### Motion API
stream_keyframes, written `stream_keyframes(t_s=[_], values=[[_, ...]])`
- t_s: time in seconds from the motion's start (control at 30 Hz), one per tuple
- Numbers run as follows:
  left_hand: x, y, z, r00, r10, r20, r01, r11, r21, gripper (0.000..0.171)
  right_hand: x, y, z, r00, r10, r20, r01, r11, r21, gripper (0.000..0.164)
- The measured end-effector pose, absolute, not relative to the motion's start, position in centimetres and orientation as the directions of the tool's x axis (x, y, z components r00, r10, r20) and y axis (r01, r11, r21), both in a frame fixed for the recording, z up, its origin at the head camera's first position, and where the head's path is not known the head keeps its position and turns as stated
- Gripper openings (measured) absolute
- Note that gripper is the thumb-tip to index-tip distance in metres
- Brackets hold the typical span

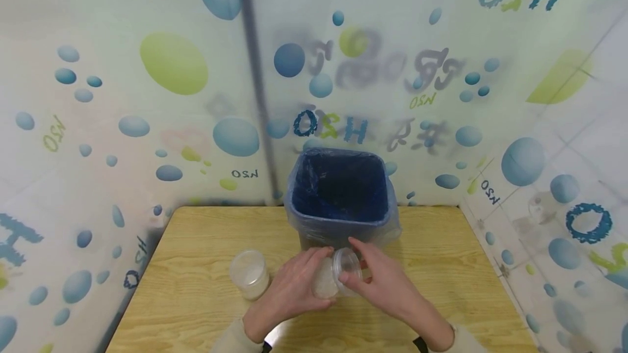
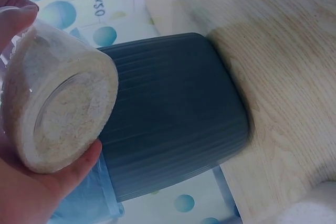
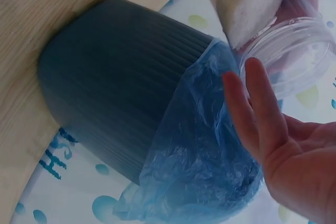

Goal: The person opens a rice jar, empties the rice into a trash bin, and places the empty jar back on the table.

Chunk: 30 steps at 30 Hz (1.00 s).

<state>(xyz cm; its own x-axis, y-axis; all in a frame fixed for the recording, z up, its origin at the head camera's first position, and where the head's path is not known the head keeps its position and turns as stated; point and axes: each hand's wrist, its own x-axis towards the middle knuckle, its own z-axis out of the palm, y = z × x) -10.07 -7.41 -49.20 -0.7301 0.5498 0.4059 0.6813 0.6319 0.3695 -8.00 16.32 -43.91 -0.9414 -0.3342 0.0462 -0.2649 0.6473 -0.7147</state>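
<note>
My left hand (image 1: 299, 282) grips a tilted clear plastic jar (image 2: 73, 108) filled with pale, grainy stuff; its base faces the left wrist view. At the jar's other end is a clear, rimmed plastic lid (image 3: 289, 56). My right hand (image 1: 387, 282) has its thumb and fingers around that lid, fingertips right at the rim in the right wrist view. Just beyond both hands stands a dark bin (image 2: 173, 108) with a blue bag (image 3: 194, 150) folded over its rim. To the left of my left hand is a second clear jar (image 1: 249, 274) with pale contents.
The wooden table (image 1: 196, 287) backs onto a wall (image 1: 186, 119) covered in a bubble-and-letter print. Another printed wall (image 1: 549, 206) runs along the right side. The bin stands near the table's back edge.
</note>
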Motion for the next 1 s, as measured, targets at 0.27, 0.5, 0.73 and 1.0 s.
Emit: stream_keyframes(t_s=[0.27, 0.5, 0.73, 1.0], values=[[-10.1, -7.3, -49.2, -0.716, 0.562, 0.414, 0.695, 0.630, 0.346, 0.096, -7.7, 15.9, -43.7, -0.946, -0.325, 0.016, -0.244, 0.675, -0.696, 0.080], [-10.1, -7.2, -49.1, -0.711, 0.560, 0.425, 0.699, 0.629, 0.340, 0.097, -7.5, 16.2, -43.5, -0.928, -0.368, 0.060, -0.296, 0.629, -0.719, 0.079], [-10.1, -7.2, -49.0, -0.703, 0.566, 0.430, 0.706, 0.629, 0.327, 0.098, -7.6, 17.1, -43.6, -0.865, -0.472, 0.167, -0.446, 0.576, -0.685, 0.072], [-10.2, -7.1, -49.0, -0.691, 0.559, 0.459, 0.713, 0.632, 0.304, 0.100, -7.8, 18.1, -43.5, -0.776, -0.591, 0.219, -0.597, 0.575, -0.559, 0.072]])
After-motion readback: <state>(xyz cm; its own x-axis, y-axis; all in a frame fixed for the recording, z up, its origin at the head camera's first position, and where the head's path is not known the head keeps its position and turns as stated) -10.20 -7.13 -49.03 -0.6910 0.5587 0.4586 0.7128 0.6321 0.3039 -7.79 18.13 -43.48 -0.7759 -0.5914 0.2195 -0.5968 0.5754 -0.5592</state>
